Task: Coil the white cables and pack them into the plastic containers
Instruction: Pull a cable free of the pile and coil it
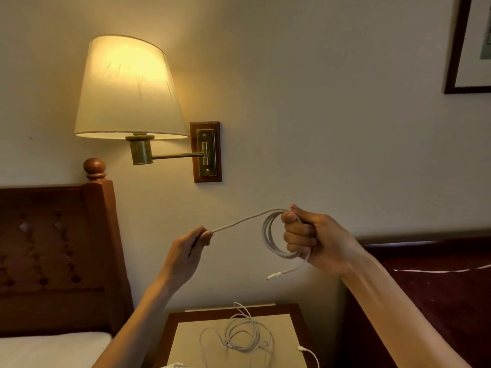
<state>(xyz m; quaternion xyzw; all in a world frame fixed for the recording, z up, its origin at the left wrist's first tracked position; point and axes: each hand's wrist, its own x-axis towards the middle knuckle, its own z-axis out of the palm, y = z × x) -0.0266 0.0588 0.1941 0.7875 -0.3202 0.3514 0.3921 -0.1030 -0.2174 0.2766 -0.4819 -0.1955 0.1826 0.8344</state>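
White cable (268,235) hangs in mid-air as a small coil of several loops, gripped in the right hand (316,240), whose fingers curl around the coil's right side. One strand runs left from the coil's top to the left hand (190,252), whose grip pinches it between thumb and fingertips. A plug end (273,276) dangles below the coil. Beneath both hands, loose white cables (239,334) lie tangled on the bench (186,338). A lit wall lamp (127,88) glows above a wooden headboard (53,248) on the left; a dark wooden surface (438,301) lies on the right, a picture frame (467,49) above it.
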